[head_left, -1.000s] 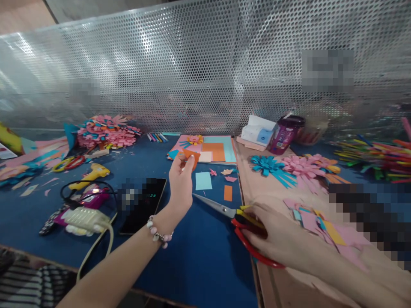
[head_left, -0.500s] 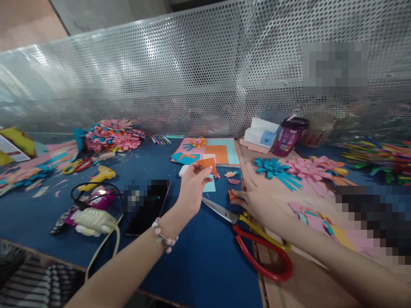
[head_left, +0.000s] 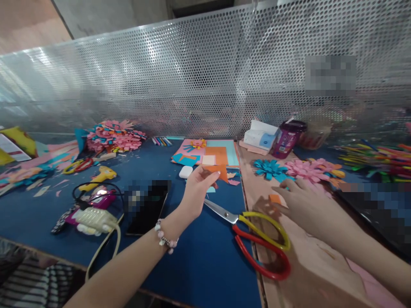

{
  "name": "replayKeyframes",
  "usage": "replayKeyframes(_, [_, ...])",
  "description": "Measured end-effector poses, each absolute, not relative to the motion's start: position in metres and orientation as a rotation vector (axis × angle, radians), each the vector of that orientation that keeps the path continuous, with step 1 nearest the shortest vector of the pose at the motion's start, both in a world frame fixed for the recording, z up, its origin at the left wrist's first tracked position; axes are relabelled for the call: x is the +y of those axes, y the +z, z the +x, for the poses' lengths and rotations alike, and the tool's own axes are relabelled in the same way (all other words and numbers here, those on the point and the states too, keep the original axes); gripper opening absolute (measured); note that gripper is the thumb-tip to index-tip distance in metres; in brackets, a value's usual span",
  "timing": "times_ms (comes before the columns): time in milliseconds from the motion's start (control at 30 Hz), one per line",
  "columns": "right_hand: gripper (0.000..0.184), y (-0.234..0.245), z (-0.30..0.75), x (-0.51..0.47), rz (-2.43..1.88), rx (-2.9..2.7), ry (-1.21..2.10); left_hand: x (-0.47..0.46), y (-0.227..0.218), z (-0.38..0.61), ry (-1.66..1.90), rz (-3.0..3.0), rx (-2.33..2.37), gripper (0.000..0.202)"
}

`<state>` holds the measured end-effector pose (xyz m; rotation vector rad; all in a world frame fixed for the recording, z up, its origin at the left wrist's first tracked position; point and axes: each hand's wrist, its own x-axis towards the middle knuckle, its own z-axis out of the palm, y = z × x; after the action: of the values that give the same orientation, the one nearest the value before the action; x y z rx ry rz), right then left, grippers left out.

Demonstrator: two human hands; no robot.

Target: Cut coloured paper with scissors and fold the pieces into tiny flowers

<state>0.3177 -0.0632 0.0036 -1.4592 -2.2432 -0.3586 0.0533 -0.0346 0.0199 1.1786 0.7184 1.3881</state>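
My left hand point(head_left: 198, 190) pinches an orange piece of paper point(head_left: 221, 172) between thumb and fingers, over the blue tabletop. Over the brown cardboard on the right is my right hand point(head_left: 298, 201), its thumb and fingers around a small orange paper piece point(head_left: 275, 199). Between and below both hands lie large scissors point(head_left: 231, 219) with one yellow and one red handle, blades partly spread and pointing up left. Just beyond my left hand are a stack of coloured paper sheets point(head_left: 233, 149) and a white case point(head_left: 186, 172).
Blue point(head_left: 269, 168) and pink paper flowers point(head_left: 306, 169) lie right, before a purple cup point(head_left: 289, 139) and a white box point(head_left: 261, 136). Left are a phone point(head_left: 149, 209), a yellow glue gun point(head_left: 102, 174), a power strip with cord point(head_left: 96, 220), smaller scissors point(head_left: 78, 166) and a pink paper heap point(head_left: 115, 136).
My right hand has moved right, away from the scissors, carrying the small orange paper piece over the cardboard. My left hand has shifted slightly right, and its orange paper has tilted.
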Motion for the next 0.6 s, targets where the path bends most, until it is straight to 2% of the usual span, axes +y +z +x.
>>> replayKeyframes(100, [0.034, 0.018, 0.288, -0.073, -1.554, -2.076, 0.144, -0.036, 0.019, 0.054, 1.369, 1.303, 0.736, 0.016])
replayKeyframes(167, [0.04, 0.026, 0.264, -0.079, -1.54, -1.849, 0.747, -0.037, 0.02, 0.053, 1.292, 1.427, 0.72, 0.015])
replayKeyframes(233, [0.037, 0.028, 0.245, -0.082, -1.334, -1.468, 1.325, -0.037, 0.021, 0.052, 1.159, 1.584, 0.663, 0.013])
replayKeyframes(300, [0.028, 0.024, 0.232, -0.081, -1.122, -1.135, 1.686, -0.034, 0.02, 0.05, 1.053, 1.746, 0.6, 0.013])
replayKeyframes(367, [0.02, 0.017, 0.226, -0.077, -0.994, -0.941, 1.811, -0.029, 0.019, 0.046, 1.041, 1.865, 0.567, 0.014])
replayKeyframes(433, [0.019, 0.012, 0.223, -0.072, -0.957, -0.875, 1.785, -0.023, 0.016, 0.042, 1.015, 1.962, 0.539, 0.012])
replayKeyframes(500, [0.027, 0.007, 0.222, -0.066, -0.977, -0.919, 1.674, -0.018, 0.014, 0.038, 0.967, 2.051, 0.52, 0.015])
replayKeyframes(600, [0.035, 0.001, 0.223, -0.057, -1.052, -1.146, 1.378, -0.016, 0.015, 0.033, 0.868, 2.123, 0.592, 0.033])
